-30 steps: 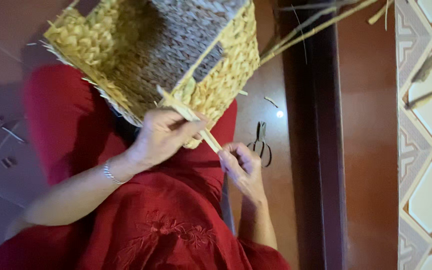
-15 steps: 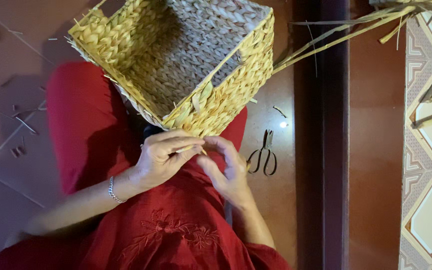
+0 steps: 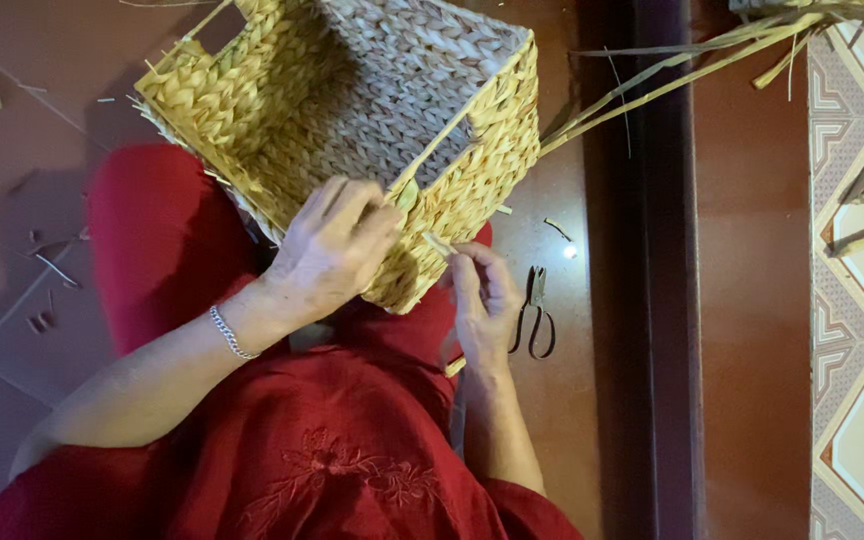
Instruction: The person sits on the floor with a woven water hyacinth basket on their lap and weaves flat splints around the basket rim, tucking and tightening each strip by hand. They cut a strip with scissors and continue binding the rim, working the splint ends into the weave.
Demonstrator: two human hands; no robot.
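Basket (image 3: 352,110), square, woven straw, left hand (image 3: 337,245) gripping

Home setting, floor-level craft work. Reddish tiled floor (image 3: 12,90) littered with fibre scraps (image 3: 47,265); patterned decorative tiles (image 3: 862,300) at right edge; dark wooden threshold (image 3: 642,300). Loose dried straw strands (image 3: 672,80), small scissors (image 3: 534,315) lying on floor. No bench.

Basket (image 3: 352,110) on lap, tipped — left hand (image 3: 337,250) on its near corner, right hand (image 3: 482,300) just beside; scissors (image 3: 534,315) on floor (image 3: 572,400), right of hand.
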